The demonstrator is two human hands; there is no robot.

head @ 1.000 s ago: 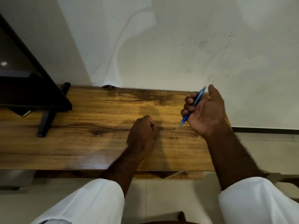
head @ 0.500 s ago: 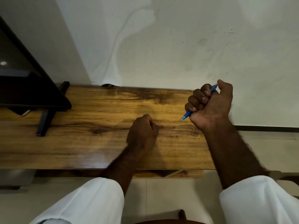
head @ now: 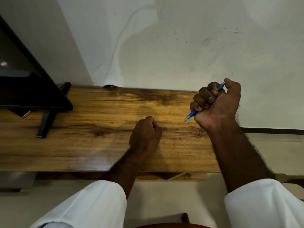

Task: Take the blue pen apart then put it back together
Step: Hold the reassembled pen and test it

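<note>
While right hand (head: pixel 217 106) fists blue pen (head: pixel 191 114), tip down-left | left hand (head: pixel 145 132) clenched.

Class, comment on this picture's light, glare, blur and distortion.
Head view: dim, soft light; a bright sheen on the wooden table near its front edge; wide-angle bending at the edges; the right hand and blue pen are fairly sharp, the forearm outline slightly smeared.

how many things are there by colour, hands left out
blue: 1, the pen in the right hand
brown: 1, the wooden table
black: 1, the screen on its stand
white: 2, the sleeves
total: 5
</note>
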